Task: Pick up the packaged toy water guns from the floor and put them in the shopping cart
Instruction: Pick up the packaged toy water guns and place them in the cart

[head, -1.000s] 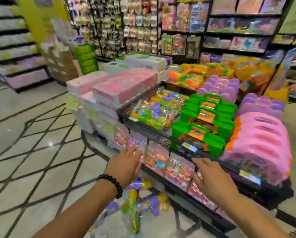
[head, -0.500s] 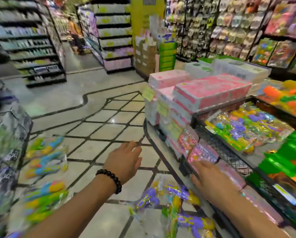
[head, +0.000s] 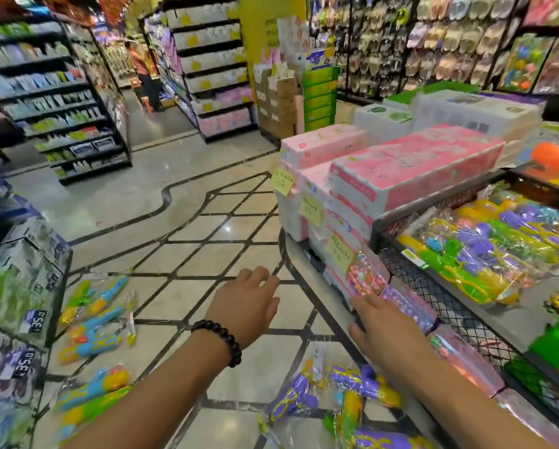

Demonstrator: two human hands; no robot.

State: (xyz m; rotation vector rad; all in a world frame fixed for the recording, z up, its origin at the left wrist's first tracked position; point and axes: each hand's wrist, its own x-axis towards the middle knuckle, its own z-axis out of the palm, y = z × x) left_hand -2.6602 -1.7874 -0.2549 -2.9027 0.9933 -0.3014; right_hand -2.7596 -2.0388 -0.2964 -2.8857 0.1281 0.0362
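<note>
Several packaged toy water guns lie on the tiled floor. A blue and yellow pack lies at the left, with another blue, green and yellow pack nearer me. Purple and yellow packs lie at the bottom, under my right forearm. My left hand, with a black bead bracelet on the wrist, hovers over the floor with relaxed fingers and holds nothing. My right hand is stretched out palm down beside the display stand, empty too. No shopping cart is in view.
A black wire display stand full of bagged water guns stands at the right, with pink boxes stacked behind it. Boxed goods with price tags stand at the left. Shelving aisles run at the back, where a person stands.
The view has swung left, from the toy display to the open floor. The packs at the left have come into sight. Both hands stay stretched forward and empty.
</note>
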